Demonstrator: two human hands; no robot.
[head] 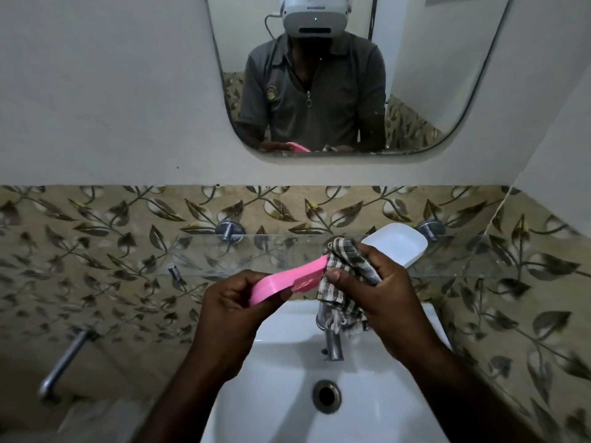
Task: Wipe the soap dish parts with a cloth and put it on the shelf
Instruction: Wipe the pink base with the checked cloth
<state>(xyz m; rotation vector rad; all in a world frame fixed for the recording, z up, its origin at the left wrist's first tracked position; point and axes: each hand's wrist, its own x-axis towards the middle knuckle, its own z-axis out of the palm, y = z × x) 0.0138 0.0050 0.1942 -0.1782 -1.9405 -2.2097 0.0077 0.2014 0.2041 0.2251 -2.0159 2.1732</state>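
Note:
My left hand (pixel 230 311) grips the near end of a pink soap dish part (pixel 284 281), held tilted above the sink. A checked brown-and-white cloth (pixel 347 266) is bunched in my right hand (pixel 387 292) and wraps the pink part's far end. The cloth's loose end hangs down in front of the tap. A white soap dish part (pixel 399 246) lies on the glass shelf (pixel 204 254) just behind my right hand.
A white sink (pixel 278 378) with a chrome tap (pixel 332 343) and drain (pixel 326 396) lies below my hands. A mirror (pixel 351 75) hangs above the leaf-patterned tiles. A chrome pipe (pixel 64 359) juts out at the lower left.

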